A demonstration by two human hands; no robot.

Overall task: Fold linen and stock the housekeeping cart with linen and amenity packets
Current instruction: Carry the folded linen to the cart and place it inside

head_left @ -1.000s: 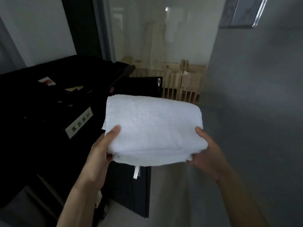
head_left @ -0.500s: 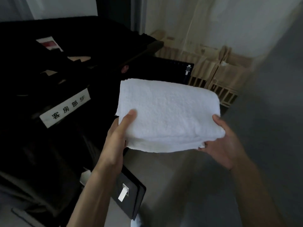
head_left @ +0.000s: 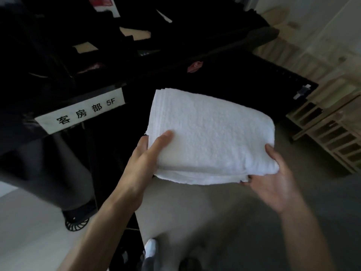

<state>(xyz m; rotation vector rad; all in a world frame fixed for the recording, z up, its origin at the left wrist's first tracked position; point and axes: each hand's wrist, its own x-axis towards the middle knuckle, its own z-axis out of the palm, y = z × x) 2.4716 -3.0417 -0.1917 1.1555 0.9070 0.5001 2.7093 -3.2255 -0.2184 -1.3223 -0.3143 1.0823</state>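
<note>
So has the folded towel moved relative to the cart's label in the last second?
Yes. The folded towel now sits lower and further right of the cart's white label, though the head camera also tilted down.

Cart blocks ahead (floor open).

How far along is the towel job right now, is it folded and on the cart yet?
Folding looks done: the white towel is a neat stacked rectangle. In hand: the left hand and right hand grip its near corners, holding it in front of the dark cart. Left: setting it inside; the amenity packets cannot be made out.
</note>
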